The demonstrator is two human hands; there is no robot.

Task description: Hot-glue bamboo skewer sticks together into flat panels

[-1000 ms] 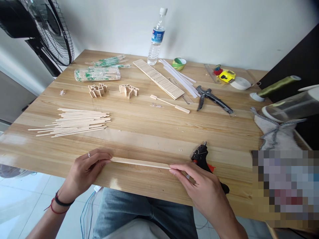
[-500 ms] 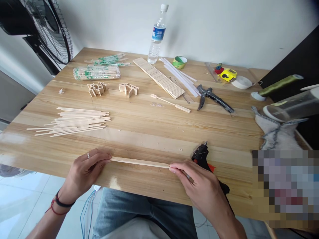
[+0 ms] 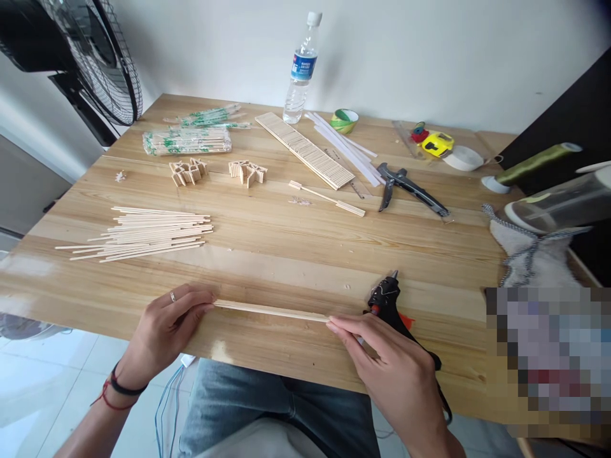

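Near the table's front edge, a few thin wooden sticks [image 3: 272,310] lie side by side in a narrow bundle between my hands. My left hand [image 3: 174,324] pinches the bundle's left end, and my right hand [image 3: 386,353] pinches its right end. A black glue gun [image 3: 386,296] lies just beyond my right hand, which hides part of it. Loose wooden sticks [image 3: 147,234] are spread in a pile at the left, beyond my left hand.
Behind are small wooden assemblies [image 3: 248,172], a slatted wooden strip [image 3: 305,151], a joined stick piece [image 3: 324,198], a water bottle [image 3: 300,70], a black cutter tool [image 3: 413,191] and a tape measure [image 3: 436,144]. A fan [image 3: 102,57] stands at the left.
The view has shifted slightly. My right hand has moved a little to the right, still pinching the bundle's end, while my left hand keeps its pinch.
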